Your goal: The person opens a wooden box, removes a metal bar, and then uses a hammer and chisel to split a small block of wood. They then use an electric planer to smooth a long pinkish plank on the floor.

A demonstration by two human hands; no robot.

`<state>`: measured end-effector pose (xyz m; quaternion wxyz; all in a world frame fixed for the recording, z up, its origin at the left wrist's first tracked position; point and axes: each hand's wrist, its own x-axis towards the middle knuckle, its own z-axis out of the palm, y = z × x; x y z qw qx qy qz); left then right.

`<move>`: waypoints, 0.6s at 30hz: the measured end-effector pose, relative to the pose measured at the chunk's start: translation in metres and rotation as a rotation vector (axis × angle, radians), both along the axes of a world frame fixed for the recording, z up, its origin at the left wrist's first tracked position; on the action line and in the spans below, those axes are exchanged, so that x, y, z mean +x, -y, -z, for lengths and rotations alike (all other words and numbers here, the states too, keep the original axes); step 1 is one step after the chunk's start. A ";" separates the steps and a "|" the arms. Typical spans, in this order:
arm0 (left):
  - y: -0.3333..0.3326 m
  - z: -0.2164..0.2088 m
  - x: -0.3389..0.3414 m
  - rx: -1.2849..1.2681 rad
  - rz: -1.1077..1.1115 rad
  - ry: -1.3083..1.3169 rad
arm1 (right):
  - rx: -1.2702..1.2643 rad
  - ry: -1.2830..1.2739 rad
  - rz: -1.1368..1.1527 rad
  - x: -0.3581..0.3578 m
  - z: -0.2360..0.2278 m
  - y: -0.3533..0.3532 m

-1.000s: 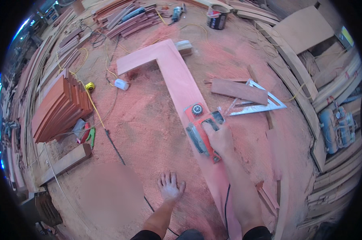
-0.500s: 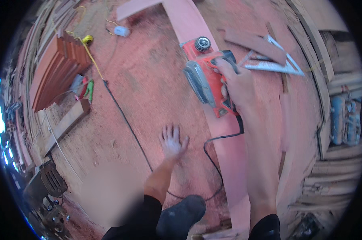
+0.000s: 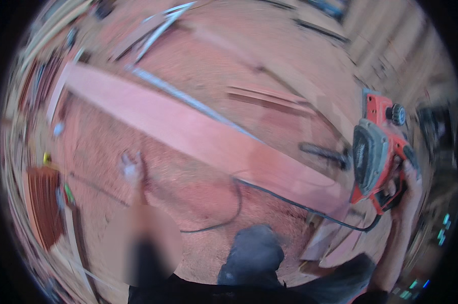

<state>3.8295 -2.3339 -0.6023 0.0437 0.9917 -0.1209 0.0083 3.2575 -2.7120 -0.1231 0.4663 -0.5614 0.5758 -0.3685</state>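
Right hand (image 3: 410,183) gripped firmly around the handle of the red planer (image 3: 371,156). Change: half a second ago the planer sat on the board; I now see it lifted clear, off the board's right end, so no planing contact. Lettering on its side: too blurred to read. Black cord (image 3: 300,204) trails leftward. Pink board (image 3: 188,131) lies diagonally mid-view. Left hand (image 3: 131,167): fingers loosely parted, apparently empty; floor contact I cannot tell. Farther: metal triangle (image 3: 162,34), no legible marks.
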 end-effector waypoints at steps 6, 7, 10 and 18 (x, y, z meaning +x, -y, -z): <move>0.005 -0.057 0.048 0.101 0.319 0.122 | -0.160 0.191 0.290 -0.229 -0.011 -0.082; 0.020 -0.072 0.034 -0.138 0.417 0.381 | -0.185 0.235 0.341 -0.251 -0.010 -0.096; 0.099 -0.107 -0.065 -0.175 0.668 0.364 | -0.136 0.258 0.461 -0.309 -0.011 -0.124; 0.248 -0.128 -0.393 0.078 0.994 0.027 | 0.113 0.080 0.506 -0.417 0.029 -0.129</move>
